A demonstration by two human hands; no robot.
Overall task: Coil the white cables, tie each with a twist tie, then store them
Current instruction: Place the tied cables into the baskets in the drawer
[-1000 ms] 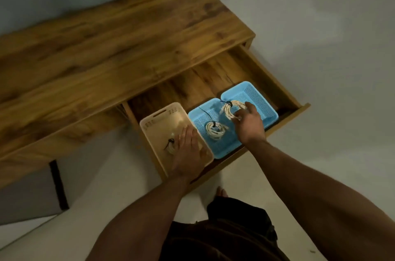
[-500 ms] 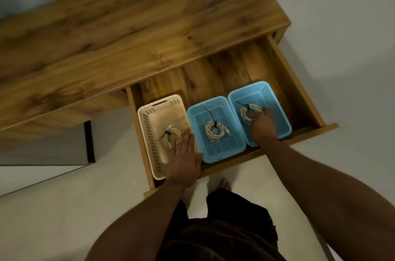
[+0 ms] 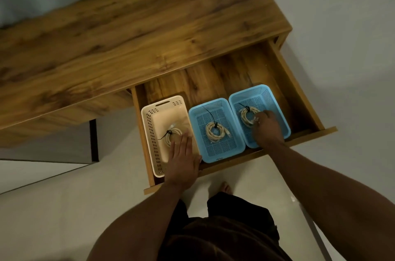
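Observation:
Three coiled white cables, each tied with a black twist tie, lie in baskets inside the open drawer [image 3: 299, 90]. One coil [image 3: 171, 134] sits in the beige basket [image 3: 147, 132], with my left hand [image 3: 182, 158] flat over the basket's near end and my fingertips at the coil's edge. A second coil [image 3: 215, 131] rests alone in the middle blue basket [image 3: 193, 130]. My right hand [image 3: 267, 128] reaches into the right blue basket [image 3: 275, 100], its fingers curled on the near side of the third coil [image 3: 246, 114].
The baskets stand side by side along the drawer's front. Bare drawer floor [image 3: 213, 77] shows behind them. The wooden desk top [image 3: 128, 36] overhangs the drawer's back. A bare foot [image 3: 225, 188] stands on the pale floor below the drawer front.
My right hand has carried its coil rightward down into the right blue basket. My left hand has slid back, uncovering the coil in the beige basket.

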